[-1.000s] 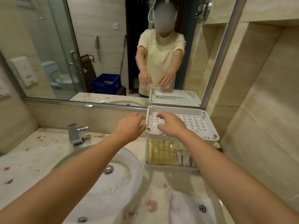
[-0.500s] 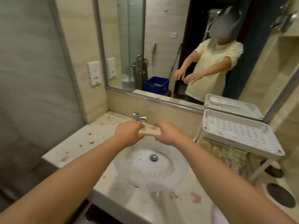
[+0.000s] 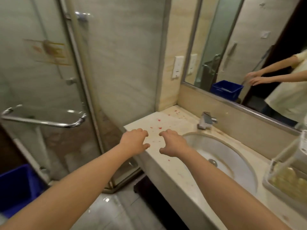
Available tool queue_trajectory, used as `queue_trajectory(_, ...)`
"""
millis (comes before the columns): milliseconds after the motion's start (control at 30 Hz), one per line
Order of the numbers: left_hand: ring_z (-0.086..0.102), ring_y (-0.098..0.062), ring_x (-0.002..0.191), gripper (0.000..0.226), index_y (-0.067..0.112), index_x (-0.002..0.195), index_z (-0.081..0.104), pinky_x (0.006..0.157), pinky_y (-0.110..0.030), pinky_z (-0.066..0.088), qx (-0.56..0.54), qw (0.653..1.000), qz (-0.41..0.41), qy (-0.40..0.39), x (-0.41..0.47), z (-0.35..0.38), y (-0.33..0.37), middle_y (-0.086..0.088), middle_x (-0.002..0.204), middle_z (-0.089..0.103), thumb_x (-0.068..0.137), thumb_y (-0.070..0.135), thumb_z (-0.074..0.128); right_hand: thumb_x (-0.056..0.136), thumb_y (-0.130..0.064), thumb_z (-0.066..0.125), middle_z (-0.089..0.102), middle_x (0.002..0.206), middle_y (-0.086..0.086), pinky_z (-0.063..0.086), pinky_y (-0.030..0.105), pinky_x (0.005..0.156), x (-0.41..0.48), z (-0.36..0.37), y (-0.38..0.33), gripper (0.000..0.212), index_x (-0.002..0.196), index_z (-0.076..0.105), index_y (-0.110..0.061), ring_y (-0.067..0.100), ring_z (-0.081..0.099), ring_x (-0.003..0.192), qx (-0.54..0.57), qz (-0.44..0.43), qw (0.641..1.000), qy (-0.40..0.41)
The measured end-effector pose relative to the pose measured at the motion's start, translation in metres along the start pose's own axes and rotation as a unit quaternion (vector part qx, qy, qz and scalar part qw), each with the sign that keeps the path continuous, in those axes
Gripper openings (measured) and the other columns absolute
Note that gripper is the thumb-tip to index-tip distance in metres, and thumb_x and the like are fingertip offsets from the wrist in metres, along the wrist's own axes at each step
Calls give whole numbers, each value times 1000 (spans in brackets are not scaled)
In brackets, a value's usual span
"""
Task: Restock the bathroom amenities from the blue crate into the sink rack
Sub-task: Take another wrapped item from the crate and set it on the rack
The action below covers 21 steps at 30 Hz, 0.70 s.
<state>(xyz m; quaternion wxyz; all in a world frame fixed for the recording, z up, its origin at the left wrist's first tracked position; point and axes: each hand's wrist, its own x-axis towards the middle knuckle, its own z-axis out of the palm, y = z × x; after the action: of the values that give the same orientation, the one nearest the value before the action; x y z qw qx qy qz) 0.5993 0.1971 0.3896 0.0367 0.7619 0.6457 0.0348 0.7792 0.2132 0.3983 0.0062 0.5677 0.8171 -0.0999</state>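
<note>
the pale stone counter (image 3: 179, 118) runs under a wall mirror (image 3: 249, 55) in a small bathroom, and both my hands hang over its left end. my left hand (image 3: 134, 143) is released, fingers loosely curled, nothing in it; my right hand (image 3: 172, 144) beside it is the same, empty and relaxed. the two are close but not touching.

a second ago both hands were at the top tray of the sink rack (image 3: 289, 171). now i have turned left, and the rack sits at the far right edge of my view, its lower compartment showing yellowish packets. the blue crate (image 3: 16, 188) has come into sight low on my left, on the floor by the shower, and it shows again in the mirror. i read this as one placement done and a trip back for more stock; what the crate holds i cannot tell from here.

red specks are scattered on the counter under my hands. the white basin (image 3: 224, 156) is sunk in to the right, with a chrome tap (image 3: 206, 121) behind it. to my left stands a glass shower door (image 3: 49, 63) with a curved metal handle (image 3: 43, 122).
</note>
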Motion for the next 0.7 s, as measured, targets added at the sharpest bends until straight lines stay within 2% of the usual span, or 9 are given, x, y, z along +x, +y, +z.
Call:
queue_trajectory(133, 55, -22, 116, 50, 26, 131, 49, 88, -38, 46, 7, 998, -56, -7, -42, 5, -57, 0, 128, 54, 91, 54, 53, 81, -37, 63, 45, 136, 2, 43, 38, 95, 15, 16, -62, 66, 142, 41, -23, 25, 42, 128, 3, -65, 998, -7)
queue_trajectory(367, 54, -21, 117, 50, 27, 132, 48, 86, -39, 46, 4, 987, -159, -12, -116, 10, -137, 2, 129, 53, 90, 55, 54, 80, -38, 66, 45, 137, 3, 44, 41, 100, 29, 38, -159, 71, 144, 39, -23, 25, 43, 129, -22, -171, 985, -30)
queue_trajectory(533, 55, -18, 114, 52, 28, 135, 47, 87, -37, 50, -10, 971, -238, -5, -168, 15, -175, 3, 131, 52, 91, 54, 55, 81, -37, 66, 44, 138, 6, 42, 42, 102, 35, 56, -219, 69, 143, 39, -20, 28, 41, 130, -33, -239, 969, -51)
queue_trajectory(700, 55, -16, 112, 52, 27, 136, 46, 79, -32, 47, -22, 949, -315, -8, -211, 21, -209, 4, 131, 52, 92, 52, 55, 80, -40, 68, 44, 138, 3, 41, 40, 102, 44, 74, -277, 72, 143, 39, -22, 25, 40, 131, -47, -316, 945, -67)
